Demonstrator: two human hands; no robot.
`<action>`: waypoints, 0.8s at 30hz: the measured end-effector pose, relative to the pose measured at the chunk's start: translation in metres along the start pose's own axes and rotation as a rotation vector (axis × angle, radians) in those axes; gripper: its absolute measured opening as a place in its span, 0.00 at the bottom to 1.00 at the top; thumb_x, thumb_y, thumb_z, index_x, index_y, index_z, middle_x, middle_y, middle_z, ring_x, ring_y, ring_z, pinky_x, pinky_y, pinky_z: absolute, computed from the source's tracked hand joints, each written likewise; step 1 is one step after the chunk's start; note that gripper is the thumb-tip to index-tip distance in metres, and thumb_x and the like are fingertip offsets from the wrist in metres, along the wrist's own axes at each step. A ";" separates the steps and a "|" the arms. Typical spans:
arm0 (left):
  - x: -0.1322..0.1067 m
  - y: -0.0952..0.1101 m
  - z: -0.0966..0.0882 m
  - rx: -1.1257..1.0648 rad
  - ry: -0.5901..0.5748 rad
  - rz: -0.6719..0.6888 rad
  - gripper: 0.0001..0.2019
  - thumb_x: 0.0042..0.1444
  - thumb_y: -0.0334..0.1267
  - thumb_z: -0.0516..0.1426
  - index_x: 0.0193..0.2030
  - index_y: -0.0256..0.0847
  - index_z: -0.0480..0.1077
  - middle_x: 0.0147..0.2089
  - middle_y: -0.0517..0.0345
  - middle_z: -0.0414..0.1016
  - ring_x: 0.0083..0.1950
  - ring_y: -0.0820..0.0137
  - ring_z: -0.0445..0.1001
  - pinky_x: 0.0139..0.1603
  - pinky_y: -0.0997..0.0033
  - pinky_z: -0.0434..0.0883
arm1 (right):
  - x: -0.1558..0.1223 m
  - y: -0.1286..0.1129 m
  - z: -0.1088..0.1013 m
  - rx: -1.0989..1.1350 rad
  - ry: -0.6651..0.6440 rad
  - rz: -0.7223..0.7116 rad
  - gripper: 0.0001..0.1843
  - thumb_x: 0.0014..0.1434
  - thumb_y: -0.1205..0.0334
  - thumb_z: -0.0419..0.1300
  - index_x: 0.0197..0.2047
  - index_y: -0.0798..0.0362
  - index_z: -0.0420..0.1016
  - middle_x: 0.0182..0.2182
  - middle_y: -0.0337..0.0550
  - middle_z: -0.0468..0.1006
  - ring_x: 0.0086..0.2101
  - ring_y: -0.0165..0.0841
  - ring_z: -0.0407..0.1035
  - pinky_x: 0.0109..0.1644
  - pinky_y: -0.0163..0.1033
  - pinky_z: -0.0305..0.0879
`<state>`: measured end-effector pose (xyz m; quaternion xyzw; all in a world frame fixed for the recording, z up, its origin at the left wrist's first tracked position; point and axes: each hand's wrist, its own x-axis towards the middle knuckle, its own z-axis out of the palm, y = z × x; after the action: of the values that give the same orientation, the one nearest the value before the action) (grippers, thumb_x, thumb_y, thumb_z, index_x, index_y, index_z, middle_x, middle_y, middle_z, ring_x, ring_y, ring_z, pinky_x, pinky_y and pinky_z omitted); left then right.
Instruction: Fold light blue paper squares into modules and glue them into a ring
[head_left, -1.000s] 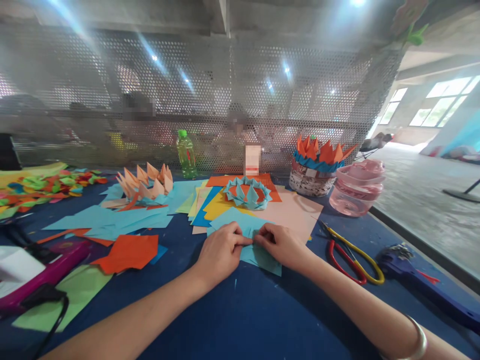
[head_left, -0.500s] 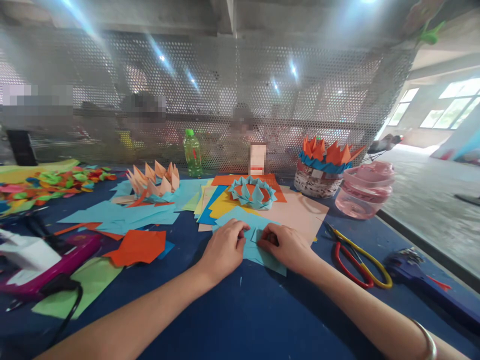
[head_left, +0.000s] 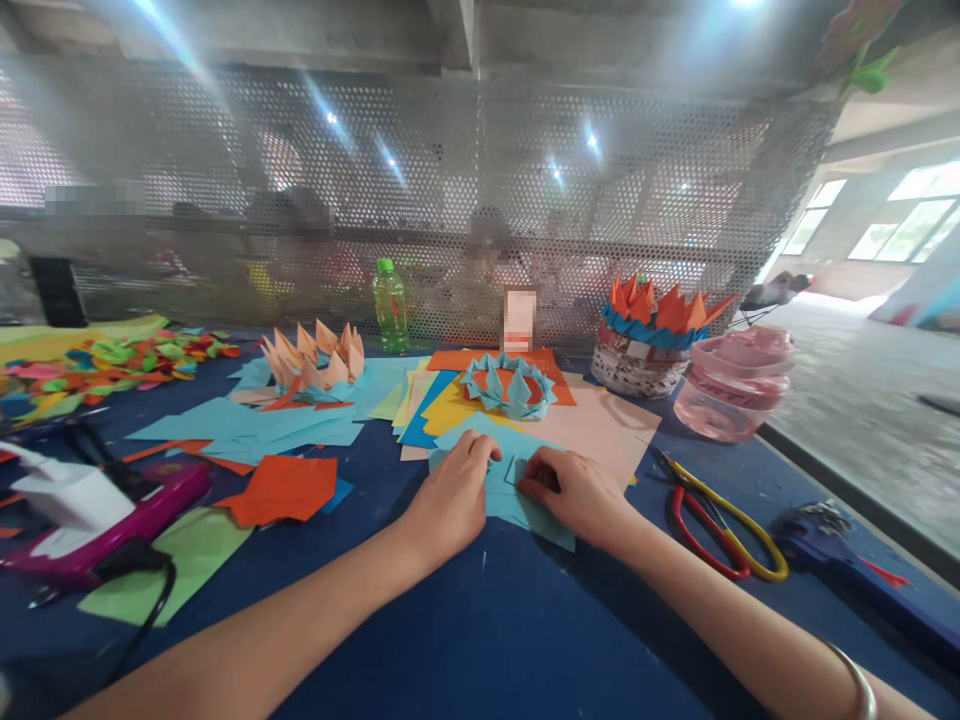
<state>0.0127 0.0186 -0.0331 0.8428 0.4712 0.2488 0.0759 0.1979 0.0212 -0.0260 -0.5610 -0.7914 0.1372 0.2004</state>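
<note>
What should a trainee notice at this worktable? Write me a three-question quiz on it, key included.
1. True or false: the scissors with red and yellow handles lie to the right of the right hand.

2. What colour is the paper directly beneath the left hand and the right hand?
A) orange
B) light blue
C) yellow

3. Fill in: the green-capped plastic bottle stands ____ the perforated panel.

Key: 1, true; 2, B; 3, in front of.

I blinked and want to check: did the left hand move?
Yes. Against the light-blue paper crown, the left hand has shifted slightly left, leaving a wider gap to the right hand.
</note>
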 end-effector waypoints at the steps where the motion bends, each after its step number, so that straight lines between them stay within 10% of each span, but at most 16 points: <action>1: 0.000 0.001 0.000 0.014 -0.006 -0.005 0.19 0.48 0.18 0.44 0.43 0.41 0.58 0.43 0.53 0.62 0.45 0.65 0.68 0.47 0.62 0.67 | 0.000 0.000 0.000 -0.004 -0.005 0.002 0.05 0.55 0.58 0.59 0.34 0.50 0.72 0.27 0.37 0.75 0.27 0.28 0.66 0.31 0.33 0.52; 11: -0.009 0.005 -0.015 0.231 0.040 -0.026 0.20 0.50 0.19 0.44 0.46 0.39 0.65 0.46 0.49 0.67 0.50 0.63 0.68 0.50 0.61 0.68 | 0.000 0.001 0.000 0.013 -0.001 -0.011 0.06 0.56 0.58 0.58 0.33 0.50 0.72 0.26 0.36 0.74 0.27 0.28 0.65 0.30 0.33 0.52; 24: -0.028 0.038 -0.004 0.437 -0.118 0.272 0.18 0.64 0.38 0.46 0.56 0.31 0.62 0.54 0.39 0.72 0.54 0.58 0.72 0.57 0.54 0.65 | 0.000 0.001 0.000 0.012 -0.011 -0.010 0.05 0.56 0.59 0.58 0.33 0.51 0.72 0.24 0.36 0.72 0.26 0.28 0.64 0.31 0.32 0.52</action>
<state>0.0276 -0.0257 -0.0250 0.9077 0.3910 0.0997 -0.1147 0.1985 0.0217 -0.0262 -0.5552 -0.7944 0.1438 0.2000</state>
